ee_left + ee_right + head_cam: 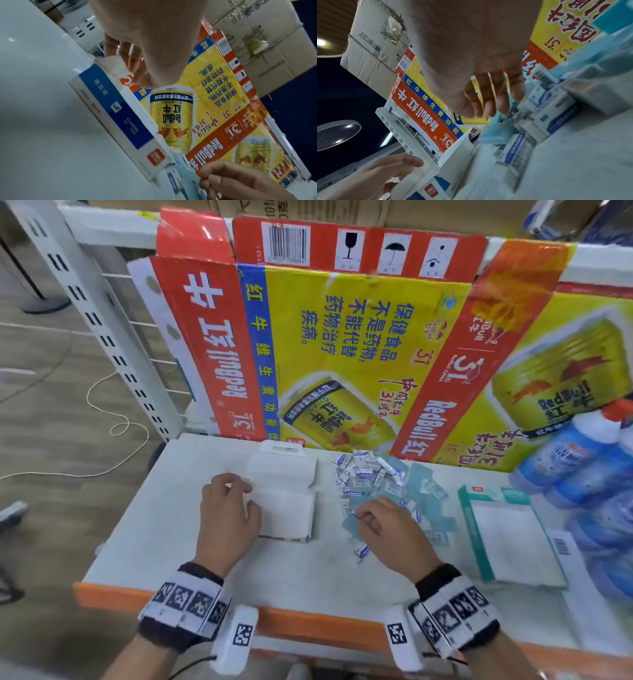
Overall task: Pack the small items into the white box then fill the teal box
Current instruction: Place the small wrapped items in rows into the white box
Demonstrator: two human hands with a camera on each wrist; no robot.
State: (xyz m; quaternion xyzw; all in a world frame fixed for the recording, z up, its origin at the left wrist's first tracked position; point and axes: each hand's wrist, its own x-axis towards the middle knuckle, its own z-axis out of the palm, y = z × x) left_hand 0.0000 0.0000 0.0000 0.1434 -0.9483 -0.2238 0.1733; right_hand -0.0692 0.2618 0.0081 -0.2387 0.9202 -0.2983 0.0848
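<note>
Nearest, the left hand [227, 518] rests on the white box's [286, 508] left edge, fingers curled over the rim, its grip holding the open box steady. The right hand [387, 529] hovers over the near fringe of the small items [368, 474], fingers loosely extended; whether it pinches a packet is unclear. The teal box [507, 535] lies open near the worktop's [308, 577] right edge, beside blue bottles [589, 474]. Bare worktop runs along the front edge.

White shelf top [171, 529] with white box [284, 508], packet pile [370, 474], teal box [507, 535], blue bottles [582, 467].
</note>
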